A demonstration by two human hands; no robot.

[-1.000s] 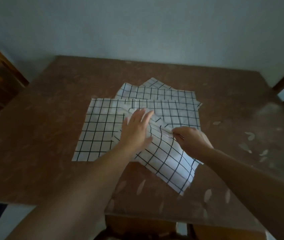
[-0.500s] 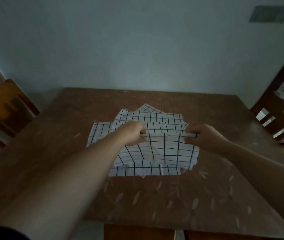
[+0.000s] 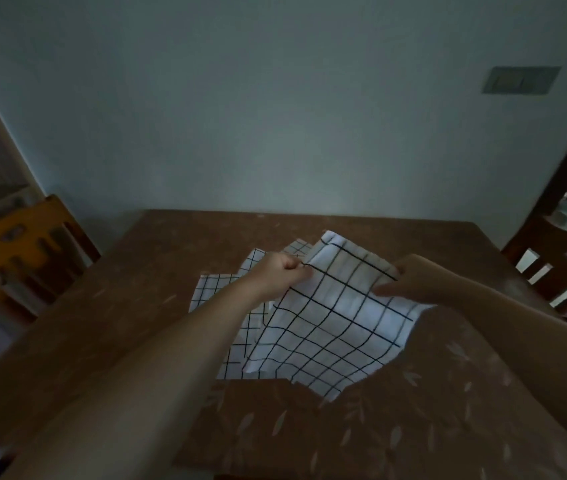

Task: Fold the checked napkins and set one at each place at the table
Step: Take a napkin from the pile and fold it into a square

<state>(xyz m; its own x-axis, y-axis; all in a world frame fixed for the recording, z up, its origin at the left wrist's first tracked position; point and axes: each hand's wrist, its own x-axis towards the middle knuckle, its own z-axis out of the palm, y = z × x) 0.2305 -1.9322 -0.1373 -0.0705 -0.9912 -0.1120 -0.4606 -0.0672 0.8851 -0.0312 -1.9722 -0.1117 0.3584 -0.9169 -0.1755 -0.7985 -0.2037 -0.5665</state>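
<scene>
Above the middle of the brown wooden table (image 3: pixel 157 292), a white cloth napkin with a black grid pattern (image 3: pixel 330 317) is held up in both hands. The left hand (image 3: pixel 283 273) is closed in a pinch on the napkin's upper left edge, knuckles toward the camera. The right hand (image 3: pixel 413 282) grips the upper right edge, with the thumb lying on the near face of the cloth and the fingers hidden behind it. Between the two hands the top portion of the napkin tilts away toward the far side; the rest hangs forward and down, rippled, with its lower corner touching or just over the table surface near the front. Which of the two, the view does not settle.

Beneath and to the left of the lifted napkin, more white checked napkins (image 3: pixel 219 289) lie flat on the table in an overlapping pile, partly covered by the left forearm.

The near right part of the table carries a pale leaf pattern (image 3: pixel 410 379) on its surface.

A yellow-brown wooden chair (image 3: pixel 29 244) stands at the left side of the table. A dark wooden chair (image 3: pixel 559 268) stands at the right side. On the pale wall behind, upper right, sits a grey rectangular switch plate (image 3: pixel 521 80).
</scene>
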